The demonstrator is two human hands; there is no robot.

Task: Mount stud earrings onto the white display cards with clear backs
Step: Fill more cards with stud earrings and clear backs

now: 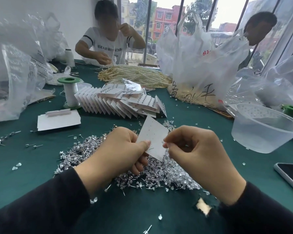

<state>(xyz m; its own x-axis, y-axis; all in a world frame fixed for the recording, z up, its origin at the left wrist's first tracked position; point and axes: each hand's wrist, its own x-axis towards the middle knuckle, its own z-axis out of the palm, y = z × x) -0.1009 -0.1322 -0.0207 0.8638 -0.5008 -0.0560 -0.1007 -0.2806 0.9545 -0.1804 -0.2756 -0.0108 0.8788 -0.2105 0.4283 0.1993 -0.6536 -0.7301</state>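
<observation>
My left hand pinches a white display card by its lower left edge and holds it tilted above the table. A thin stud post pokes through the card near my thumb. My right hand pinches a small clear back at the card's right edge. Under both hands spreads a heap of stud earrings with clear stones on the green tablecloth. A fanned row of filled cards lies behind.
A clear plastic tub stands at the right and a phone lies at the right edge. A blank card stack and a white thread spool sit at the left. Pearl strands and plastic bags crowd the back; two people sit opposite.
</observation>
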